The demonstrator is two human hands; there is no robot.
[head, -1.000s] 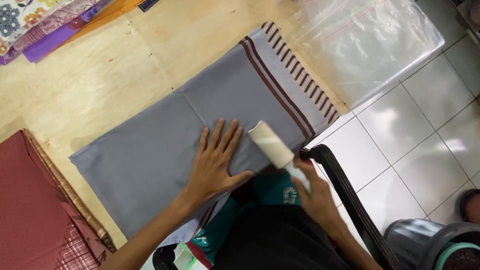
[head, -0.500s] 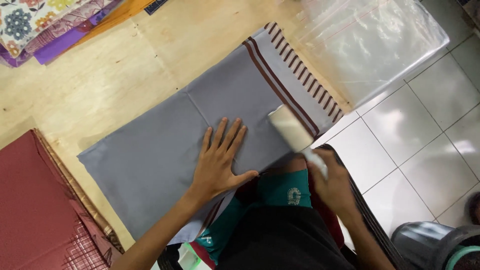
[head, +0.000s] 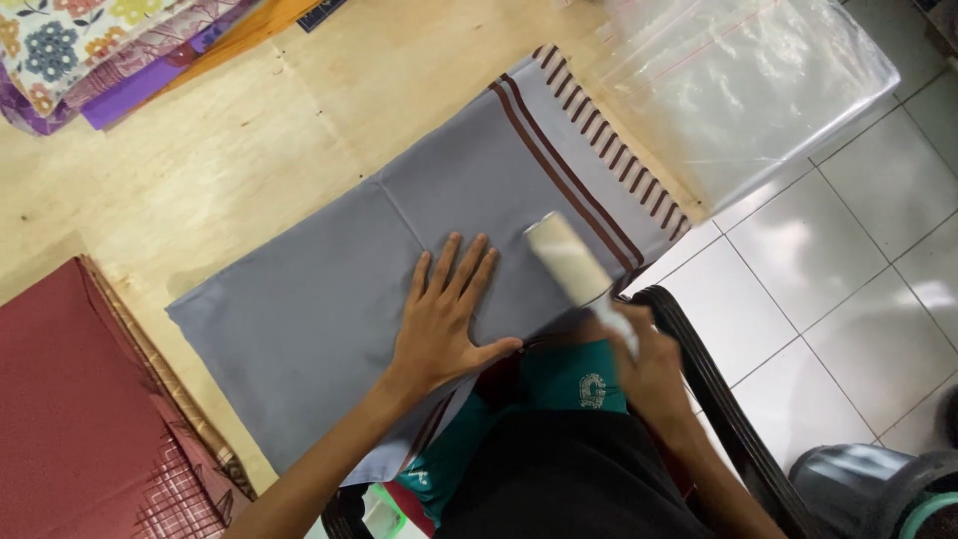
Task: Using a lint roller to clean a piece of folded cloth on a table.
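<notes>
A folded dark red cloth (head: 70,399) lies at the left of the pale wooden table (head: 299,130). The left hand (head: 444,319) presses flat, fingers spread, on the folded grey brown-striped cloth (head: 399,260). The right hand (head: 649,364) grips a cream lint roller (head: 567,258) resting on that cloth.

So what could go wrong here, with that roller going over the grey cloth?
The folded grey cloth hangs over the table edge near the person, so a hard stroke of the lint roller might drag it off or wrinkle it; only the flat left hand pins it. The right hand looks blurred, so a fast stroke could also run into the clear plastic bag nearby.
</notes>
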